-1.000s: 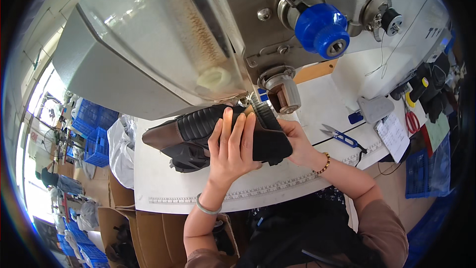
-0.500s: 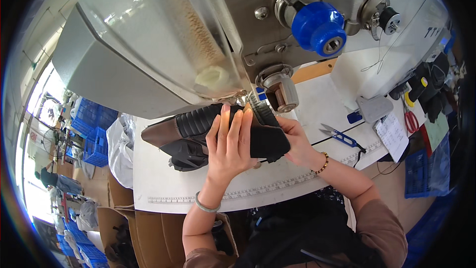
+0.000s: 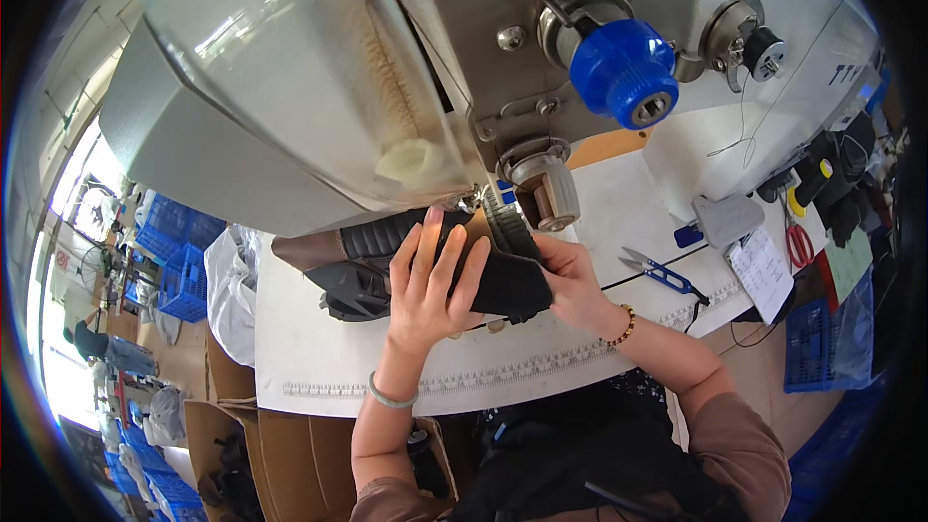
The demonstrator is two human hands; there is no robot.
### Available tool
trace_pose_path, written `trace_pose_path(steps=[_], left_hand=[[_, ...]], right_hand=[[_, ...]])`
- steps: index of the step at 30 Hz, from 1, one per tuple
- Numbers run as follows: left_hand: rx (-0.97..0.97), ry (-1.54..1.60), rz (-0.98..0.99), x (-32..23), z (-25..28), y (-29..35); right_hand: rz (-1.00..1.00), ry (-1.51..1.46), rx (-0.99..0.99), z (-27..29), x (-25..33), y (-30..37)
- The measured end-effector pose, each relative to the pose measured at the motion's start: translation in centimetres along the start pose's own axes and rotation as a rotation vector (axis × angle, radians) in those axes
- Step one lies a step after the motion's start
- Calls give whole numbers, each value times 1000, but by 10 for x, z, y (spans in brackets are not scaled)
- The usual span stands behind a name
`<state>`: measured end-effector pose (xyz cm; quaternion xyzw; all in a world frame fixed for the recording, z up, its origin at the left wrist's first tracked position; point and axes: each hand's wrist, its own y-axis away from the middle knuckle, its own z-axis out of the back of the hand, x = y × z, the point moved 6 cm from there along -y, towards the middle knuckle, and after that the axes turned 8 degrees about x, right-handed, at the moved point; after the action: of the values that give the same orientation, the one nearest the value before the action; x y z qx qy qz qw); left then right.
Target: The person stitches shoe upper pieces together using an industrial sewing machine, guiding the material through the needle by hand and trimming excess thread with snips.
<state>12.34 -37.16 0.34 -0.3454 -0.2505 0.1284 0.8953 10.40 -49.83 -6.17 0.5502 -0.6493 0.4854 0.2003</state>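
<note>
A black and brown sewn piece with padded ribs (image 3: 372, 240) lies under the head of a sewing machine (image 3: 464, 48). I cannot make out what kind of article it is. My left hand (image 3: 430, 285) rests on top of it, fingers spread, the fingertips close to the needle area. At the piece's right end, my right hand (image 3: 572, 280) pinches its black edge, with some of the fingers hidden behind the material. The needle itself is mostly hidden by the machine head and the clear cover (image 3: 319, 68).
Thread snips (image 3: 660, 274) lie on the white table (image 3: 483, 377) to the right, along with a paper sheet (image 3: 762, 266) and red-handled scissors (image 3: 799, 244). A ruler strip (image 3: 454, 375) runs along the near edge. Open cardboard boxes (image 3: 300, 454) stand below left.
The left hand has shifted slightly left and its fingers have spread further apart. The right end of the piece has moved a little left, with the right hand still pinching it.
</note>
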Motion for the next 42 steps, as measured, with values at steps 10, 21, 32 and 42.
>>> trace_pose_path(steps=[10,21,32,42], left_hand=[[0,60,54,2,-2,-4],[-57,104,34,-8,-1,6],[-40,118,54,0,-3,2],[-54,176,51,-6,-1,-1]], right_hand=[[-65,72,62,-1,3,-3],[-140,127,142,1,7,-1],[-115,252,217,-3,11,-3],[-171,167,207,-5,14,-2]])
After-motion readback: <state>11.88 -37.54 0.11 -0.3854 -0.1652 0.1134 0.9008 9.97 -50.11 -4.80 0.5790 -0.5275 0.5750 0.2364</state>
